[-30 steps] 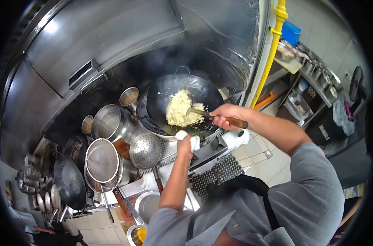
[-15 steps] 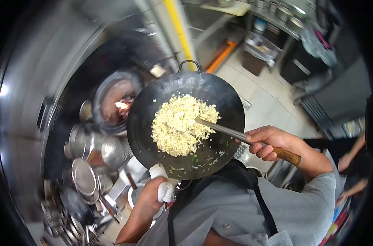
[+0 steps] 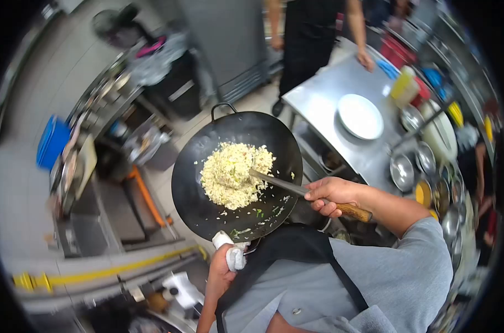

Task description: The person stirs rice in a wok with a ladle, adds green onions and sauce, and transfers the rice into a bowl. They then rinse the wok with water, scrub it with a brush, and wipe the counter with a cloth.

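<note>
A black wok (image 3: pixel 196 183) with a loop handle at its far rim is held up before my body. Fried rice (image 3: pixel 232 175) with bits of green is heaped in its middle. My left hand (image 3: pixel 223 262) grips the near side of the wok through a folded white cloth (image 3: pixel 235 257). Closed round the wooden handle of a metal ladle (image 3: pixel 288 187) is my right hand (image 3: pixel 331 196). The ladle's head is buried in the rice.
A steel table (image 3: pixel 318 94) bearing a white plate (image 3: pixel 360 116) stands ahead right, with bowls and bottles beyond. Behind it stands a person in black (image 3: pixel 307 44), one hand on the table. A black bin (image 3: pixel 177 89), a sink (image 3: pixel 88 233) and a yellow pipe (image 3: pixel 124 266) lie leftward.
The view has swung right, away from the stove, so the steel table and plate now show. The wok has travelled along, still held, with the ladle still in the rice.
</note>
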Tool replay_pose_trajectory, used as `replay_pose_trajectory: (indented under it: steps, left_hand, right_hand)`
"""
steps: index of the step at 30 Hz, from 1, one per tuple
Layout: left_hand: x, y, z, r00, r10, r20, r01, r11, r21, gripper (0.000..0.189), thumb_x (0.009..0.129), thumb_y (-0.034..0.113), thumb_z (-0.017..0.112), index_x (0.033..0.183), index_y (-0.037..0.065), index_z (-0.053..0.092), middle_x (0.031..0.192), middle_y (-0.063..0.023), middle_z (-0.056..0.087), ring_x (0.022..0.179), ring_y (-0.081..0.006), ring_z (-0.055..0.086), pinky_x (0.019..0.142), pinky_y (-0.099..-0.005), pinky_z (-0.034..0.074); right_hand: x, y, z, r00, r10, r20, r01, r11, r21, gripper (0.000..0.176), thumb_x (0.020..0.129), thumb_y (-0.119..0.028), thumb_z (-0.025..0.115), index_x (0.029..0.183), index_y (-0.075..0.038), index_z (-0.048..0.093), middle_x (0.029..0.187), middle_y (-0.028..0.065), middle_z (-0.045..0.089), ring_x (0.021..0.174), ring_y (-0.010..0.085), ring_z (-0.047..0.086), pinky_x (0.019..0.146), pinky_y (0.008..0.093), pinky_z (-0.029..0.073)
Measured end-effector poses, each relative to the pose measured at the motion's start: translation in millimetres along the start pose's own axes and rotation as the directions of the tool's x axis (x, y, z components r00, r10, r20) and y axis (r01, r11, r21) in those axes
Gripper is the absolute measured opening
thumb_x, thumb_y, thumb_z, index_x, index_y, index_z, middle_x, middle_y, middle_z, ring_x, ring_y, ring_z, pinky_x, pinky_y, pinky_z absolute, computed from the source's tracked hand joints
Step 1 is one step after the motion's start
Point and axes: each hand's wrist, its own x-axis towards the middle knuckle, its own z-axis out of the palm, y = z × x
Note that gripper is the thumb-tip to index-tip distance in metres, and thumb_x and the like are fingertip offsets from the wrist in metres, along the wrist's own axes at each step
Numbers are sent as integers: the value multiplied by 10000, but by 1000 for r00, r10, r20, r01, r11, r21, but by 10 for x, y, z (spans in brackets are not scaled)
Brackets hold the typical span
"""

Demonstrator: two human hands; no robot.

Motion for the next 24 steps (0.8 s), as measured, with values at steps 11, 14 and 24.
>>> replay_pose_trajectory:
  steps: [11, 14, 24]
  left_hand:
    - [1113, 921, 851, 884, -295, 362, 114, 888, 446, 238, 780, 158, 497, 950, 0, 550, 781, -132, 631, 620, -231, 623, 474, -337, 506]
    - [1271, 947, 995, 879, -300, 370, 116, 888, 444, 222, 789, 147, 496, 955, 8, 545, 772, -134, 631, 614, -233, 625, 457, -341, 505]
    - [1102, 1231, 340, 922, -330, 205, 226, 884, 408, 179, 773, 160, 496, 861, 21, 567, 728, -123, 622, 557, -232, 596, 451, -328, 493]
  right_hand:
    - [-836, 446, 128, 791, -441, -425, 601, 689, 405, 106, 923, -145, 497, 1026, -128, 484, 616, -22, 412, 376, 25, 318, 287, 200, 254]
    - [-988, 490, 42, 661, -430, -615, 712, 619, 332, 117, 905, -165, 538, 1002, -149, 475, 624, -19, 430, 370, 20, 327, 278, 191, 253]
    - [199, 1144, -1336, -151, -609, -778, 47, 782, -621, 543, 817, -173, 595, 1319, -53, 426, 770, 182, 609, 617, 302, 601, 563, 409, 485]
